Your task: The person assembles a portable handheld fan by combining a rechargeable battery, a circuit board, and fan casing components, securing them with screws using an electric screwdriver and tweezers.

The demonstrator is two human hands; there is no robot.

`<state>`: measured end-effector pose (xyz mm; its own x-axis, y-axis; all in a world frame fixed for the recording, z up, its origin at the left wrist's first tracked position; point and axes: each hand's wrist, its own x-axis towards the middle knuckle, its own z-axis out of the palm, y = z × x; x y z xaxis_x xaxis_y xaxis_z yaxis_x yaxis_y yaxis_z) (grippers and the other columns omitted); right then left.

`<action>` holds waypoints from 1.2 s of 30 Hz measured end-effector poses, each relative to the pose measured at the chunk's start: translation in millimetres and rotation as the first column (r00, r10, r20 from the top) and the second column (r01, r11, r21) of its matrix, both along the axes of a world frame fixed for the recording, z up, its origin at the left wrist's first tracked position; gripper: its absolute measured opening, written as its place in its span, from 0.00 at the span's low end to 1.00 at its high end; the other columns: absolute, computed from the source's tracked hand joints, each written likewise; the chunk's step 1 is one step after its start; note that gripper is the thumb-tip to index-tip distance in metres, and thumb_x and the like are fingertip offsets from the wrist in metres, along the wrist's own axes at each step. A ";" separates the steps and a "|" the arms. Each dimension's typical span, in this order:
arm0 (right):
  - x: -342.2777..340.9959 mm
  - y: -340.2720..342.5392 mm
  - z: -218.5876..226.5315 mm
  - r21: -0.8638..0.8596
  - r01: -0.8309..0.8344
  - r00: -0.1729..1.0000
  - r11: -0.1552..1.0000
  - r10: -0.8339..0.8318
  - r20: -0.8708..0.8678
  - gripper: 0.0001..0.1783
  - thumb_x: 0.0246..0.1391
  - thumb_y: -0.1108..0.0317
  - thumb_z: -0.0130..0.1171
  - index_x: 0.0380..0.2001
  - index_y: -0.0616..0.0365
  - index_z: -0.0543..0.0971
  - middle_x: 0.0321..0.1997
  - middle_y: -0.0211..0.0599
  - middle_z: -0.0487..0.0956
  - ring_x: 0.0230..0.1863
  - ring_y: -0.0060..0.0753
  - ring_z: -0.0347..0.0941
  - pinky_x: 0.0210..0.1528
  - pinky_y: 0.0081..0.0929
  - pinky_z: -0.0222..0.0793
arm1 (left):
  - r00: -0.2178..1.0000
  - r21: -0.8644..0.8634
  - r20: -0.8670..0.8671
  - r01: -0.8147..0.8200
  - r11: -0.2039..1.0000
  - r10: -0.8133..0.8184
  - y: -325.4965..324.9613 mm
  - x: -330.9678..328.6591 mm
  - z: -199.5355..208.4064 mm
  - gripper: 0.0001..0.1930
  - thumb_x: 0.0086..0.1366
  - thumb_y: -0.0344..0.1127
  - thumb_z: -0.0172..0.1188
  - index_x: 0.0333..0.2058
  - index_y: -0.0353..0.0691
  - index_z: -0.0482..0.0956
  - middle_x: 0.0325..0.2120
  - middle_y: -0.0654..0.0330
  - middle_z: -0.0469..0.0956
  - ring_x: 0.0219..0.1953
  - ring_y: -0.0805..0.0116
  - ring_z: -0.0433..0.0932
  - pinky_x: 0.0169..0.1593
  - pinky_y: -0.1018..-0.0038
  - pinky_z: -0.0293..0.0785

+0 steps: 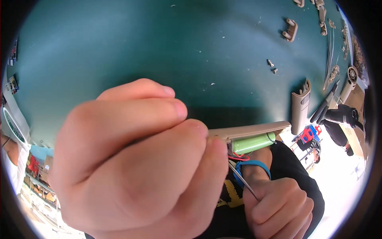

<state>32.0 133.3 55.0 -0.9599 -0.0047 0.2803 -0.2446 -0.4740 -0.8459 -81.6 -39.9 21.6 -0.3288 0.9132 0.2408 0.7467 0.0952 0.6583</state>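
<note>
My left hand (139,159) is large in the foreground, its fingers curled and closed on a long beige plastic housing (250,129). A green cylindrical battery (253,142) lies along the housing's open side, with thin red wires (240,157) at its near end. The housing's left end is hidden behind my left fingers. Lower right, my right hand (280,207) is closed around a thin metal tool (242,177), possibly tweezers, which points up toward the wires. Whether its tip touches anything is hidden. A blue band (254,163) circles my right wrist.
On the green table (139,44) lie two small screws (270,63), a U-shaped beige part (291,30) and a curved beige shell (300,106). Dark-handled pliers (324,104), a black power tool (342,115) and a round-headed beige piece (351,75) are at the right. Another person's arm (11,149) shows far left.
</note>
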 end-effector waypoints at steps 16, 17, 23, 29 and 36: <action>24.4 11.0 0.9 -0.174 0.140 0.907 0.975 -0.197 -0.373 0.23 0.54 0.57 0.51 0.08 0.46 0.63 0.08 0.19 0.59 0.10 0.17 0.55 0.16 0.20 0.44 | 0.959 0.255 -0.040 -0.263 0.930 0.282 14.5 17.8 -5.3 0.12 0.36 0.26 0.57 0.25 0.32 0.80 0.21 0.55 0.77 0.24 0.62 0.76 0.31 0.72 0.75; 26.2 6.3 0.6 -0.228 0.208 0.876 0.951 -0.285 -0.389 0.23 0.53 0.56 0.52 0.08 0.46 0.62 0.07 0.18 0.59 0.10 0.16 0.54 0.17 0.19 0.44 | 0.953 0.251 -0.041 -0.281 0.926 0.300 13.6 18.7 -5.5 0.12 0.36 0.26 0.57 0.25 0.33 0.80 0.21 0.55 0.77 0.24 0.63 0.75 0.31 0.74 0.74; 63.4 61.3 1.0 0.264 0.563 0.787 0.783 -0.410 -0.461 0.25 0.61 0.43 0.44 0.18 0.47 0.68 0.23 0.26 0.69 0.26 0.23 0.62 0.31 0.27 0.54 | 0.956 0.263 -0.032 -0.272 0.925 0.290 17.6 19.2 -5.0 0.12 0.37 0.24 0.57 0.26 0.34 0.80 0.23 0.55 0.77 0.24 0.64 0.75 0.29 0.75 0.70; 82.0 144.5 -3.3 0.440 0.894 0.349 -0.082 -0.487 -0.800 0.46 0.56 0.26 0.25 0.32 0.62 0.74 0.33 0.42 0.69 0.34 0.38 0.68 0.36 0.34 0.69 | 0.957 0.254 -0.019 -0.277 0.927 0.291 20.4 20.4 -1.0 0.11 0.40 0.24 0.57 0.27 0.33 0.79 0.23 0.55 0.77 0.25 0.64 0.74 0.30 0.76 0.70; 54.8 160.8 -8.4 0.798 0.537 0.569 -0.272 -0.582 -0.581 0.06 0.57 0.75 0.56 0.38 0.62 0.79 0.33 0.35 0.77 0.32 0.25 0.71 0.35 0.18 0.66 | 0.947 0.307 0.050 -0.318 0.897 0.319 15.9 22.0 -4.0 0.10 0.40 0.24 0.61 0.26 0.38 0.79 0.22 0.59 0.75 0.24 0.63 0.73 0.28 0.74 0.69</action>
<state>86.8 294.1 46.6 -0.7234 0.3449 0.5982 0.1328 0.9196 -0.3696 -59.6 -24.1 17.6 -0.5891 0.6407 0.4923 0.7112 0.1219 0.6924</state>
